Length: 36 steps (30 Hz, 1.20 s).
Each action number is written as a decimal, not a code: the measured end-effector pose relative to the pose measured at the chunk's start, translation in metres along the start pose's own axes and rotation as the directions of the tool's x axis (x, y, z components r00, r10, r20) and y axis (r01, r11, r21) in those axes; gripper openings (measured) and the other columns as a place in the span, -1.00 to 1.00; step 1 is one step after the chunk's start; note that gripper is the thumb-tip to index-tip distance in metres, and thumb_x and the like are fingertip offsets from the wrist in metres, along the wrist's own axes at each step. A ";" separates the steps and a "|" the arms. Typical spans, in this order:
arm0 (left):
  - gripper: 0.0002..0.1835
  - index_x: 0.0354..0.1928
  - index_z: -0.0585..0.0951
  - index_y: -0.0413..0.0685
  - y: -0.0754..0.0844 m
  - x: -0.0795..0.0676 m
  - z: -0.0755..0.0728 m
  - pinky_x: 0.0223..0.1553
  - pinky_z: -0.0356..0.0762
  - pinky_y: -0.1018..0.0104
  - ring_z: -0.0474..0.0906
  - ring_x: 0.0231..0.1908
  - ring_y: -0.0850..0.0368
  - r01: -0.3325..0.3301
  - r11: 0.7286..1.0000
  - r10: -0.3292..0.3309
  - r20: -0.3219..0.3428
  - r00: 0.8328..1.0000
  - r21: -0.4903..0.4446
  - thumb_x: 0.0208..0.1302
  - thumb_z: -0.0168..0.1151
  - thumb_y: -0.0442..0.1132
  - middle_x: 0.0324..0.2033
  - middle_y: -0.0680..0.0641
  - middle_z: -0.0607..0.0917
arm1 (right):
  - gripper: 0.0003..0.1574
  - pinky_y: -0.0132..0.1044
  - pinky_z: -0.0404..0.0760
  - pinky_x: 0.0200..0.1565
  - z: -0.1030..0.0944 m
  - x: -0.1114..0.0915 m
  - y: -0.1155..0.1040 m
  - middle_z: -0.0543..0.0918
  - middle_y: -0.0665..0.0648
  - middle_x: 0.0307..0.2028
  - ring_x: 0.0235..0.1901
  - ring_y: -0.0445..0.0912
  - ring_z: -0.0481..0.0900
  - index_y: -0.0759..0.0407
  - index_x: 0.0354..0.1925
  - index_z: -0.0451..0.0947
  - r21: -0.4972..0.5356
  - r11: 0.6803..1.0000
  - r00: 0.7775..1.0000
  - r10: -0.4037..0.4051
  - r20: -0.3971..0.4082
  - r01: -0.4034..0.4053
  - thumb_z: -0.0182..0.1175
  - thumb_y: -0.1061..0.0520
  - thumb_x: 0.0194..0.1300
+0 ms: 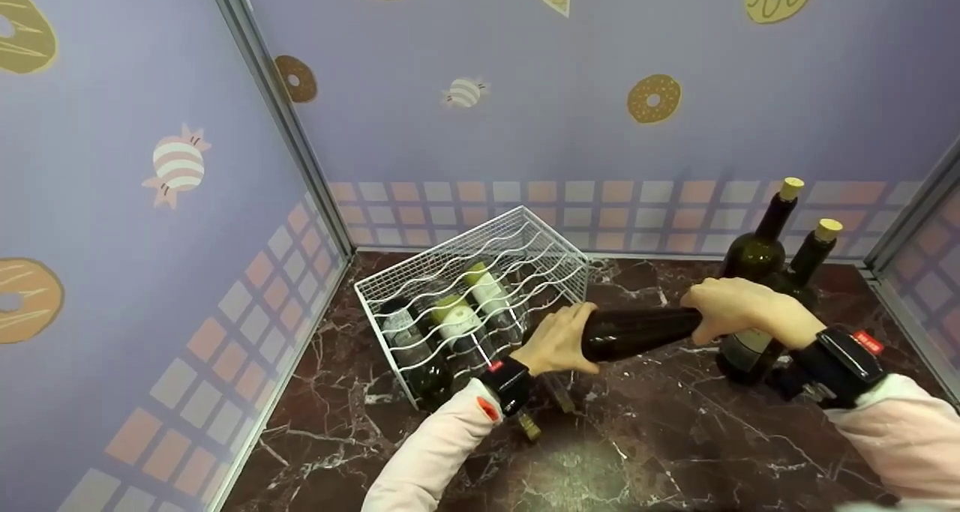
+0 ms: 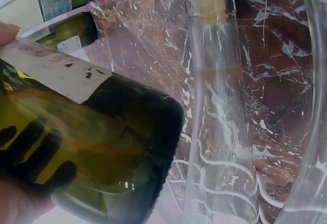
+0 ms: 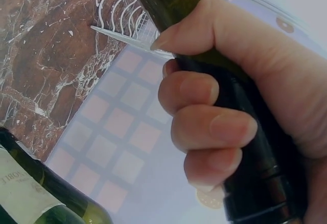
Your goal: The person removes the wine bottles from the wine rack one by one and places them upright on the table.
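A dark green wine bottle (image 1: 637, 333) is held tilted in the air, its base toward the wire rack (image 1: 525, 211). My right hand (image 1: 739, 307) grips it around the neck, all fingers curled, as the right wrist view shows. Around the body near the base, my left hand (image 1: 556, 341) holds it; in the left wrist view its fingers show through the green glass, and a pale label (image 2: 61, 70) faces up. Several bottles lie in the rack's wavy slots, among them a green-labelled bottle (image 1: 457, 315) and a clear corked bottle (image 2: 217, 101).
Two corked wine bottles stand at the right, a rear bottle (image 1: 754, 251) and a front bottle (image 1: 808, 264), close beside my right hand. Corked necks (image 1: 529, 426) stick out of the rack's front over the marble tabletop (image 1: 675, 437). Patterned walls (image 1: 555, 137) enclose the back and sides.
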State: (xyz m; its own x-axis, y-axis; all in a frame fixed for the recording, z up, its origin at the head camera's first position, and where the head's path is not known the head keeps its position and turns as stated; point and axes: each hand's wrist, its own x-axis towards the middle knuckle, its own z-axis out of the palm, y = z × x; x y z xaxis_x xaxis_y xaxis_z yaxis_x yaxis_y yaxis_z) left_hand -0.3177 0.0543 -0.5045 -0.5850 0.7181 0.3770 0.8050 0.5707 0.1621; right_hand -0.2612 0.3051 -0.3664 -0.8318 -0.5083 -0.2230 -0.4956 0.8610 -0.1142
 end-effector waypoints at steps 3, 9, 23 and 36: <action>-0.02 0.00 0.33 -0.12 0.000 -0.001 -0.001 -0.18 0.40 0.39 0.44 -0.26 0.12 0.007 1.000 -0.007 0.008 1.000 0.005 -0.57 0.55 0.13 -0.21 -0.03 0.51 | -0.77 -0.25 0.22 -0.57 0.001 0.001 0.000 0.38 -0.04 -0.61 -0.63 -0.13 0.28 0.08 -0.47 0.48 0.024 1.000 1.000 -0.005 0.012 0.005 0.25 0.14 -0.24; -0.02 0.03 0.32 -0.12 0.000 -0.006 0.000 -0.21 0.41 0.33 0.42 -0.25 0.12 0.043 0.999 -0.043 0.021 0.999 0.005 -0.55 0.53 0.14 -0.19 -0.03 0.50 | -0.78 -0.27 0.25 -0.58 0.003 0.004 -0.002 0.39 -0.04 -0.63 -0.66 -0.14 0.30 0.07 -0.49 0.48 0.036 0.999 1.000 0.004 0.025 -0.004 0.25 0.16 -0.25; 0.06 0.10 0.31 -0.10 0.003 -0.015 -0.002 -0.26 0.38 0.30 0.40 -0.20 0.09 0.111 0.990 -0.114 0.028 0.993 0.087 -0.56 0.51 0.20 -0.14 -0.03 0.50 | -0.28 -0.13 0.42 -0.47 0.002 0.013 -0.006 0.52 -0.05 -0.46 -0.46 -0.10 0.43 0.09 -0.13 0.54 0.054 0.998 0.999 0.016 0.035 -0.018 0.37 -0.28 -0.23; -0.03 0.08 0.31 -0.02 -0.006 -0.020 -0.005 -0.24 0.39 0.26 0.42 -0.20 0.10 0.201 0.977 -0.200 0.018 0.980 -0.067 -0.52 0.51 0.11 -0.18 0.00 0.48 | -0.16 0.13 0.18 0.06 -0.027 0.012 -0.012 0.50 0.22 0.00 0.05 0.16 0.33 0.15 0.09 0.43 -0.044 0.988 0.815 -0.149 -0.560 0.150 0.24 -0.33 -0.03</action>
State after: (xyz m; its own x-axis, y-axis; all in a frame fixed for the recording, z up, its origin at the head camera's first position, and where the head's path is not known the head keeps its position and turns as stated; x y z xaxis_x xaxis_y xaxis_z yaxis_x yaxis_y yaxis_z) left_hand -0.3103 0.0348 -0.5085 -0.7361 0.5964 0.3201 0.6757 0.6755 0.2953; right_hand -0.2717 0.2880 -0.3417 -0.7444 -0.5509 0.3773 -0.6252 0.7735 -0.1041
